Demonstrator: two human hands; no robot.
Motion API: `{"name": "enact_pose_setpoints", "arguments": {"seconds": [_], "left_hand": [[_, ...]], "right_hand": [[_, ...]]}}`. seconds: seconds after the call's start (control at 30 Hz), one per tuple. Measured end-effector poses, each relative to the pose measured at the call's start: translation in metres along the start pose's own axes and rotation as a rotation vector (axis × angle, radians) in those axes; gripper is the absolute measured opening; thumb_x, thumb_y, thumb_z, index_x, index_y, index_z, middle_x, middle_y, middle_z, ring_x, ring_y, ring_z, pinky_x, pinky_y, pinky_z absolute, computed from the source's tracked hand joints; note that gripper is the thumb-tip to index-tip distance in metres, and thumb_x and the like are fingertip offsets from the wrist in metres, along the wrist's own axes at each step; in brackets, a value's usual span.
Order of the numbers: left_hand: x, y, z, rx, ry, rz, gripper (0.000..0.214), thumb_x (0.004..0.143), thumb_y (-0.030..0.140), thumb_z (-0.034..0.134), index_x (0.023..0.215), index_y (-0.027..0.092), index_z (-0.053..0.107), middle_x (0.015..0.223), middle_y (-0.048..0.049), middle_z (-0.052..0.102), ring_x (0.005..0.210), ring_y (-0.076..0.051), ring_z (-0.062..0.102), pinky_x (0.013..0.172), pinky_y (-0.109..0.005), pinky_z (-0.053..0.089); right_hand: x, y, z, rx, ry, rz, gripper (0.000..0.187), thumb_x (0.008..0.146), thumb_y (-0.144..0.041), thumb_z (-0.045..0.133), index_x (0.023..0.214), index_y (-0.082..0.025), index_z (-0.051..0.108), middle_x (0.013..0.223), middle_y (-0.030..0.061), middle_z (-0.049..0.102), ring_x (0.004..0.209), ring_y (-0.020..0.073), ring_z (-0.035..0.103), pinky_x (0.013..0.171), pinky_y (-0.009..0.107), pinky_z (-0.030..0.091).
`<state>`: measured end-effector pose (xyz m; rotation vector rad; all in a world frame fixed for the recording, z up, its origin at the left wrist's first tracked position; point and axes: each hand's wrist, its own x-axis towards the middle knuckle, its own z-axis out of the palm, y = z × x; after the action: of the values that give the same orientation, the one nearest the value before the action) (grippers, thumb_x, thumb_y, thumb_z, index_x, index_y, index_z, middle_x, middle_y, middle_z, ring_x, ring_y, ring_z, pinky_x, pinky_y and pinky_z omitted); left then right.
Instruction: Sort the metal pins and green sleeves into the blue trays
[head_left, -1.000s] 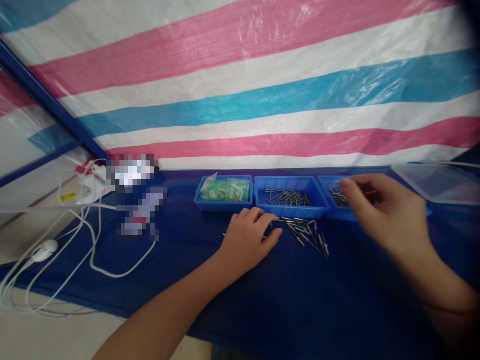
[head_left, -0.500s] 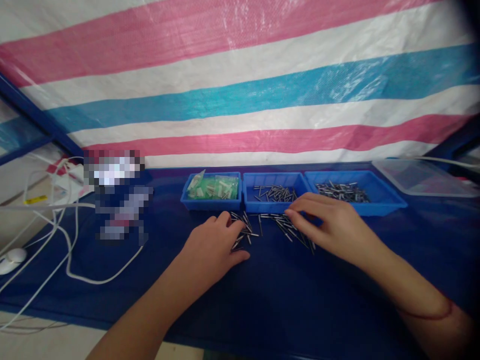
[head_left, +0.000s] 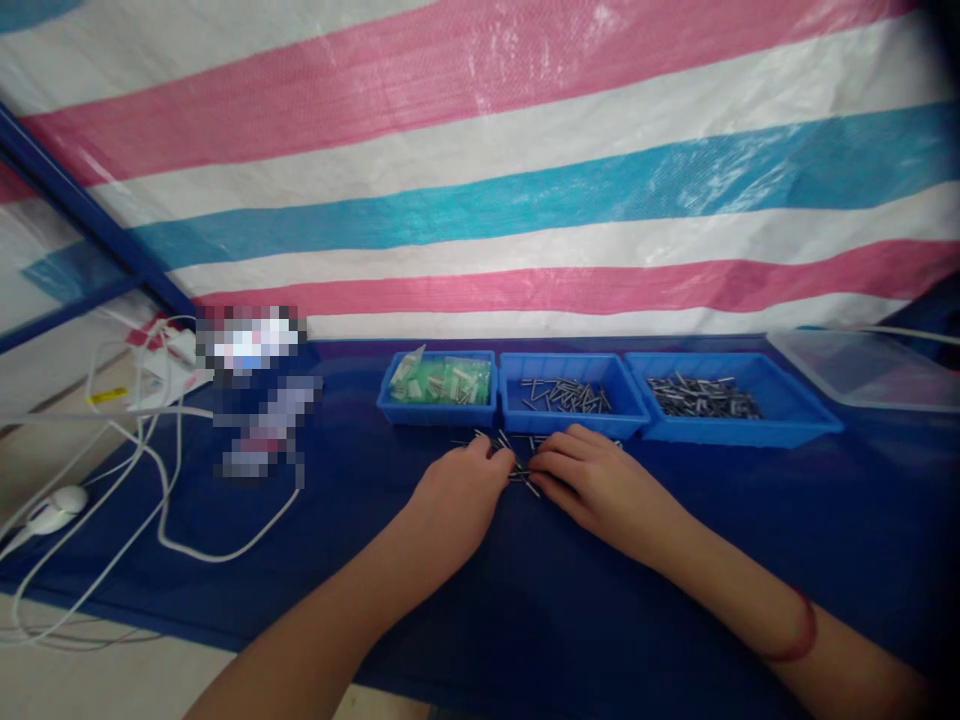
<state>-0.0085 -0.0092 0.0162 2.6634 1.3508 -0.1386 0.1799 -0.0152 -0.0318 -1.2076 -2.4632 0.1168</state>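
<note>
Thin metal pins (head_left: 517, 466) lie in a loose, crossed pile on the blue table, between my two hands. My left hand (head_left: 466, 488) rests on the left side of the pile, fingers curled and thumb drawn in against several pins. From the right, my right hand (head_left: 589, 482) has its bent fingers pressed together on the pins, their tips almost meeting the left hand. More pins show behind the right hand's knuckles, and its palm hides part of the pile. Just behind stands the middle blue bin (head_left: 574, 410), holding more short metal pins.
The left blue bin (head_left: 436, 413) holds green-backed plastic packets (head_left: 457, 382). A right blue bin (head_left: 750, 430) contains many metal pins. A clear plastic lid (head_left: 862, 370) lies at the far right. White cables (head_left: 225, 558) and a white mouse (head_left: 60, 508) are on the left.
My right hand has moved left and down, with its fingers closing up. My left hand has curled inward onto the pins. The two hands are now much nearer each other, and the view has shifted slightly.
</note>
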Motion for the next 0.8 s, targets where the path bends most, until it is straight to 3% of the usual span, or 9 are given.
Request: {"name": "enact_pose_setpoints", "arguments": {"seconds": [0.17,0.27,0.37,0.6,0.8], "left_hand": [[0.010,-0.003,0.007,-0.164,0.126,-0.025,0.020,0.093,0.025,0.047,0.108,0.019,0.059,0.102,-0.0072,0.060,0.085,-0.022,0.064,0.073,-0.033,0.051],[0.016,-0.003,0.008,-0.479,0.293,0.019,0.026,0.090,0.036,0.054,0.109,0.019,0.061,0.096,-0.0043,0.064,0.085,-0.019,0.063,0.076,-0.029,0.049],[0.019,-0.001,0.010,-0.772,0.408,0.029,0.022,0.090,0.037,0.053,0.095,0.018,0.065,0.087,-0.0010,0.067,0.078,-0.014,0.061,0.073,-0.023,0.046],[0.020,0.007,0.019,-1.197,0.472,-0.072,0.021,0.084,0.035,0.061,0.091,0.016,0.064,0.070,0.0015,0.061,0.058,-0.009,0.054,0.057,-0.021,0.043],[0.018,0.011,0.019,-1.241,0.486,-0.092,0.016,0.084,0.032,0.062,0.087,0.016,0.064,0.070,0.0016,0.061,0.059,-0.009,0.053,0.058,-0.020,0.042]], "right_hand": [[-0.004,0.003,-0.007,0.115,0.057,0.116,0.016,0.091,-0.021,0.049,0.091,-0.018,0.065,0.089,0.0070,0.064,0.085,0.0216,0.057,0.079,0.038,0.046],[-0.007,-0.002,-0.012,0.310,0.163,0.238,0.016,0.092,-0.023,0.049,0.091,-0.019,0.064,0.090,0.0056,0.066,0.084,0.0192,0.060,0.076,0.033,0.048],[-0.007,-0.008,-0.015,0.478,0.223,0.338,0.016,0.091,-0.029,0.051,0.093,-0.021,0.065,0.091,0.0035,0.069,0.082,0.0175,0.063,0.074,0.031,0.049],[-0.005,-0.011,-0.012,0.738,0.231,0.383,0.019,0.090,-0.033,0.053,0.095,-0.021,0.066,0.088,0.0022,0.070,0.077,0.0161,0.063,0.070,0.028,0.050],[-0.003,-0.011,-0.008,0.867,0.234,0.418,0.019,0.088,-0.035,0.055,0.093,-0.020,0.066,0.090,0.0032,0.069,0.080,0.0165,0.063,0.072,0.028,0.050]]}}
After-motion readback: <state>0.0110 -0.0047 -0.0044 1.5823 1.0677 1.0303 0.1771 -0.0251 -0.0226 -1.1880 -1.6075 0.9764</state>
